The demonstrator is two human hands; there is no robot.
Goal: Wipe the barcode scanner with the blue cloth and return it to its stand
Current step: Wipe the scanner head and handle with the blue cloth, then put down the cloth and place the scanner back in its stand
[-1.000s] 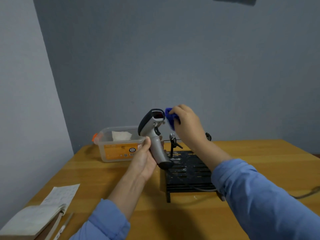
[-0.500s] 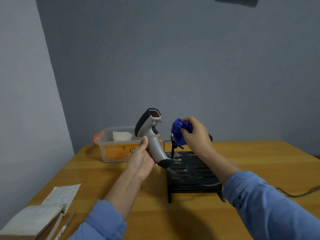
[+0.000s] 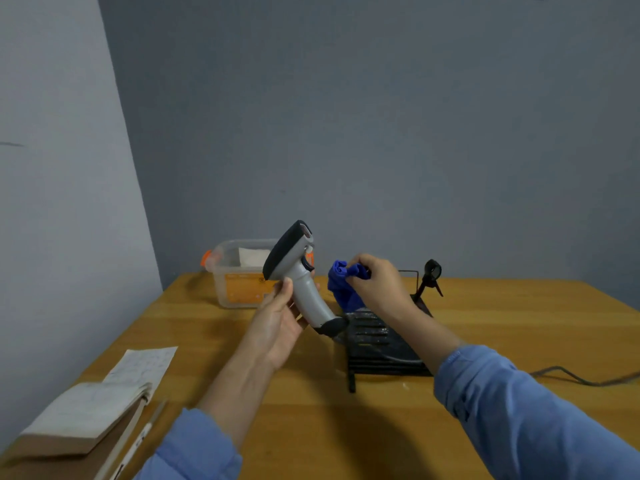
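Right hand (image 3: 375,289) has dropped off the scanner (image 3: 298,278), fingers pinching crumpled blue cloth (image 3: 343,284) at its 3 o'clock, apart. Left hand (image 3: 280,320) fingers wrap the smooth grey grip, above slatted black stand (image 3: 377,344).

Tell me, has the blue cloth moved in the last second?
Yes. The blue cloth, in the right hand, has dropped away from the scanner head, down toward the black stand.

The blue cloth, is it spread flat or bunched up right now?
Bunched up: the blue cloth hangs crumpled from the right hand, pinched at its top, beside the scanner, not touching it.
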